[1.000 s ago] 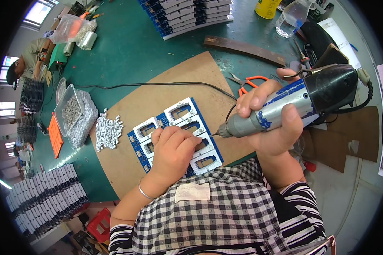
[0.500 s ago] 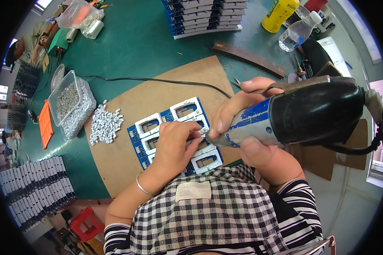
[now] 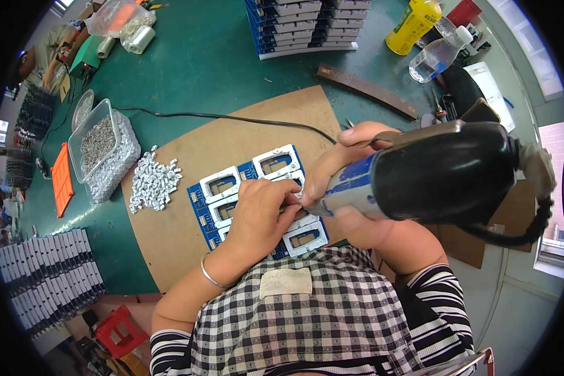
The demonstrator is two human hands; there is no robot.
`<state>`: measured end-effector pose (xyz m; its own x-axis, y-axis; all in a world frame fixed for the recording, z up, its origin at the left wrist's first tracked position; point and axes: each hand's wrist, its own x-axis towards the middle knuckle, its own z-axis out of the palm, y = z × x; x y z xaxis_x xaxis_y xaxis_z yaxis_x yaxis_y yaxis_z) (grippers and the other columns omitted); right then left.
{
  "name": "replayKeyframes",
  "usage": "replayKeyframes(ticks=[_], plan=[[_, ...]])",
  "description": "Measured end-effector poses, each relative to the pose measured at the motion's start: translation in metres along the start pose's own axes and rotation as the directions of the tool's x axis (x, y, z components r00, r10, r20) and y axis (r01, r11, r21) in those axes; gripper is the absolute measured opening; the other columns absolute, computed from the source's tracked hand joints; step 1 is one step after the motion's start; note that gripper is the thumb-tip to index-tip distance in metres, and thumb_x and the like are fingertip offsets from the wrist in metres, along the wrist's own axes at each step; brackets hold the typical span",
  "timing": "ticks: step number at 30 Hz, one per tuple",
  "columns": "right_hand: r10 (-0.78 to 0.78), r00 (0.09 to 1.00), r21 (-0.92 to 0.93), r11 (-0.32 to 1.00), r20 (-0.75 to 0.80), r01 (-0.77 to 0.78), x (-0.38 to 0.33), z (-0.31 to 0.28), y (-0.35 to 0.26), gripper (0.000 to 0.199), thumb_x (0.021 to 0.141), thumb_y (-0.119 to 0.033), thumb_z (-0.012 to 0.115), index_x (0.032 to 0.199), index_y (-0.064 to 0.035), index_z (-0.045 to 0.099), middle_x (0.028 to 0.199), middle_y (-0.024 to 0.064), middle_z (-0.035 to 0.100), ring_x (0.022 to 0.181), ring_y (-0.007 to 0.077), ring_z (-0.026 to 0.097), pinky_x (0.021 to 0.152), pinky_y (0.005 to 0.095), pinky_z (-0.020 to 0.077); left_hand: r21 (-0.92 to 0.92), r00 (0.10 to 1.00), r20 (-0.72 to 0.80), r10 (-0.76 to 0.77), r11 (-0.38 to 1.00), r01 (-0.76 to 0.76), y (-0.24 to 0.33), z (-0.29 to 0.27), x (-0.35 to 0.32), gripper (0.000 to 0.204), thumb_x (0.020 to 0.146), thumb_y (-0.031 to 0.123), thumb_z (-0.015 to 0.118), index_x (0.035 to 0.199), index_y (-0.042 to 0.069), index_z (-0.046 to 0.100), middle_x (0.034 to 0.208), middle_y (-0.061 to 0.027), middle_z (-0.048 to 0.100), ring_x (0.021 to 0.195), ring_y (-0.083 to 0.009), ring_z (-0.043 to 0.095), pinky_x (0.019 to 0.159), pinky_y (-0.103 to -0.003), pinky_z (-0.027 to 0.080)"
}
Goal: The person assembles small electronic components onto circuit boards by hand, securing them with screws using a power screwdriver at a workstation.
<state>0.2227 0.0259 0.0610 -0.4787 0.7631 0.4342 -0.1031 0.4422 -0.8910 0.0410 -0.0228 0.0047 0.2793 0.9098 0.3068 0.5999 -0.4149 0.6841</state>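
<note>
My right hand [image 3: 327, 169] is wrapped round a corded electric screwdriver [image 3: 445, 172] with a black body and a worn blue-and-silver front. The screwdriver's nose points left and down at a blue circuit-board panel [image 3: 196, 195] carrying several white plastic frames [image 3: 221, 176]. A thin metal tip [image 3: 349, 123] shows beside the right fingers; its tool is mostly hidden. My left hand [image 3: 257, 210] lies over the panel, thumb and fingers pinched together right by the screwdriver's nose. What they pinch, and the bit itself, cannot be made out.
The panel rests on a brown board [image 3: 169, 235] on the green table. Left of it are a pile of small white parts [image 3: 155, 183] and a clear tub [image 3: 109, 153] of screws and white parts. Stacked boards [image 3: 288, 28], a rusty bar [image 3: 366, 91] and bottles [image 3: 413, 26] lie farther back.
The screwdriver and my right hand have shifted slightly left and down, its nose closer to the left fingertips. My left hand stays pinched at nearly the same spot.
</note>
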Motion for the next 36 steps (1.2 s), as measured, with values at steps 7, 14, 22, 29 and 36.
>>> replayKeyframes(ticks=[7, 14, 22, 29, 36], plan=[[-0.073, 0.992, 0.294, 0.951, -0.098, 0.099, 0.005, 0.015, 0.01, 0.061, 0.073, -0.007, 0.07, 0.123, -0.0029, 0.035, 0.081, 0.0135, 0.063, 0.074, 0.0188, 0.064, 0.068, 0.0292, 0.0534, -0.056, 1.0, -0.01, 0.012, 0.998, -0.012, -0.002, 0.004, 0.0, 0.033, 0.071, 0.003, 0.071, 0.1, 0.009, 0.057, 0.078, -0.0027, 0.061, 0.076, -0.0235, 0.058, 0.074, -0.037, 0.038], [-0.08, 0.993, 0.279, 0.955, -0.088, 0.102, -0.002, 0.015, 0.031, 0.058, 0.072, -0.007, 0.069, 0.12, -0.0031, 0.037, 0.08, 0.0132, 0.063, 0.073, 0.018, 0.064, 0.067, 0.028, 0.0524, -0.008, 0.999, 0.019, -0.032, 0.999, 0.033, -0.003, 0.004, 0.001, 0.029, 0.072, 0.004, 0.071, 0.096, 0.009, 0.057, 0.077, -0.0036, 0.064, 0.076, -0.0238, 0.059, 0.074, -0.036, 0.04], [-0.064, 0.998, 0.359, 0.931, -0.021, 0.067, 0.014, 0.012, 0.034, 0.057, 0.07, -0.009, 0.068, 0.12, -0.0022, 0.04, 0.079, 0.0134, 0.062, 0.072, 0.0197, 0.064, 0.067, 0.0302, 0.0525, -0.078, 0.998, 0.009, -0.069, 0.995, 0.069, -0.009, 0.0, -0.002, 0.028, 0.072, 0.007, 0.07, 0.097, 0.008, 0.057, 0.076, -0.0061, 0.062, 0.076, -0.0262, 0.059, 0.075, -0.038, 0.041], [-0.047, 0.983, 0.468, 0.875, -0.176, 0.126, 0.007, 0.01, 0.029, 0.063, 0.083, -0.04, 0.059, 0.127, -0.0037, 0.035, 0.075, 0.0106, 0.056, 0.064, 0.0214, 0.058, 0.063, 0.0367, 0.0492, -0.121, 0.997, 0.061, -0.057, 0.991, 0.064, -0.002, 0.002, 0.0, 0.035, 0.073, 0.007, 0.07, 0.106, 0.007, 0.058, 0.078, -0.0037, 0.067, 0.082, -0.0254, 0.06, 0.079, -0.039, 0.041], [-0.082, 0.92, 0.502, 0.818, -0.384, 0.283, 0.001, -0.015, 0.012, 0.064, 0.084, -0.042, 0.056, 0.13, -0.004, 0.033, 0.072, 0.0089, 0.052, 0.056, 0.0204, 0.054, 0.059, 0.0349, 0.0457, 0.321, 0.958, -0.272, 0.096, 0.947, -0.004, -0.053, -0.075, -0.013, 0.015, 0.076, 0.005, 0.064, 0.091, 0.006, 0.066, 0.079, -0.0105, 0.064, 0.077, -0.0312, 0.058, 0.071, -0.042, 0.046]])
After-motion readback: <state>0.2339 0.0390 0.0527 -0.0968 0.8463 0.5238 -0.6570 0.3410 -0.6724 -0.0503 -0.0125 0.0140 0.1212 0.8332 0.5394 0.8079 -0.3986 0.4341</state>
